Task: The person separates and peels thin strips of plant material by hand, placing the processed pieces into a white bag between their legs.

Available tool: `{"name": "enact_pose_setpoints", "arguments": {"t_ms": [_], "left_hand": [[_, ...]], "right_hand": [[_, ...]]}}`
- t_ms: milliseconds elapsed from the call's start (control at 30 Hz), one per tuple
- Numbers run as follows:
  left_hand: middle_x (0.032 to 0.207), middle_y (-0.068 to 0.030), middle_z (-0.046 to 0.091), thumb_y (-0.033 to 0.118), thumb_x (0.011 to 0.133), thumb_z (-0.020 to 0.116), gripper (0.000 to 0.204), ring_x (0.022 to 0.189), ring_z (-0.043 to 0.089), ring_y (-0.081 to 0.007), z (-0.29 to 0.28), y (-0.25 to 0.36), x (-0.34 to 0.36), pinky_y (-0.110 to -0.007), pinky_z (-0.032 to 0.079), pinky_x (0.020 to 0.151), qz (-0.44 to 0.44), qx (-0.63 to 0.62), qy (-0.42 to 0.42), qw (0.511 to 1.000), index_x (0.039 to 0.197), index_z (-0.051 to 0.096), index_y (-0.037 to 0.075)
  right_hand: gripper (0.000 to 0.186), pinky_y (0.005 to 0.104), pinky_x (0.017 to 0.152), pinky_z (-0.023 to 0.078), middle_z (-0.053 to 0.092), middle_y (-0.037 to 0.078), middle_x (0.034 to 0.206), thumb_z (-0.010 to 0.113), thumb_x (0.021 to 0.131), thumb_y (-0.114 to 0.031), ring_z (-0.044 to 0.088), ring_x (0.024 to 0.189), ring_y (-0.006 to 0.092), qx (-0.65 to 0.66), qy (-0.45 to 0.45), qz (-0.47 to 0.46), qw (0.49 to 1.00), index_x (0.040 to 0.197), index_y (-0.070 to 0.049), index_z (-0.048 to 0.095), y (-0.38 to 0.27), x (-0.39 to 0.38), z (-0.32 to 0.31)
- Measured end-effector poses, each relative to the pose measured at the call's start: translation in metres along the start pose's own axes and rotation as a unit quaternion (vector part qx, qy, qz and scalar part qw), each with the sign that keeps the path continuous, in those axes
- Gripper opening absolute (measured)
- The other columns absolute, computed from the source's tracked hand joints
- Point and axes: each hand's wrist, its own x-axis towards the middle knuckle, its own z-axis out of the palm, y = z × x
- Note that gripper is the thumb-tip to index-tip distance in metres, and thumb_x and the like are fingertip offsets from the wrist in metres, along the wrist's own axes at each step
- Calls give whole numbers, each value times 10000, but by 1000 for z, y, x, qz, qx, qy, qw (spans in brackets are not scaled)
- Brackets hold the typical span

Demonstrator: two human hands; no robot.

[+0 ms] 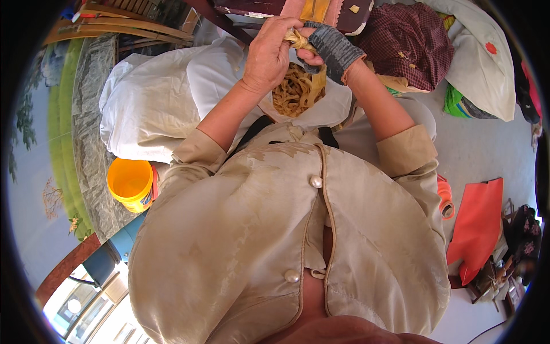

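Note:
My left hand (268,57) and my right hand (333,54), the right in a grey fingerless glove, meet near the top of the view, fingers closed on a pale yellow knotted strip (297,39). Just below them, a heap of tan, curly dried strips (292,94) lies in an open white bag or liner (338,107). Beyond my hands is a worn dark red surface (252,8) with a pink cloth (338,11) on it.
A large white sack (146,106) and yellow bucket (129,180) sit left, beside stacked wooden slats (126,26). At right are a maroon checked cloth (404,46), a cream sack (481,74) and a red sheet (475,221).

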Motion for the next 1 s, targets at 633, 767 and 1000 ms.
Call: {"name": "enact_pose_setpoints", "arguments": {"t_ms": [633,767,1000], "left_hand": [[841,-18,571,134,889,484,183,768,548,-81,3,-29,3,-220,456,717,-141,-281,-38,948,979,539,-16],[786,-6,586,86,854,544,130,726,540,-54,4,-13,1,-189,448,672,-241,-340,15,909,937,567,-11],[828,-22,603,46,812,596,100,731,567,-83,5,-17,8,-200,469,671,-177,-267,-17,947,896,603,-7]], "right_hand": [[383,182,436,336,493,7,567,613,791,-385,435,490,55,-139,134,25,981,883,-13,608,-30,-9,14],[347,175,441,353,492,7,551,603,803,-368,454,490,61,-211,173,-32,962,863,-27,582,-27,-4,14],[306,198,393,327,507,-4,635,595,817,-348,446,469,74,27,263,-13,964,884,-51,558,-8,7,-22]]}}
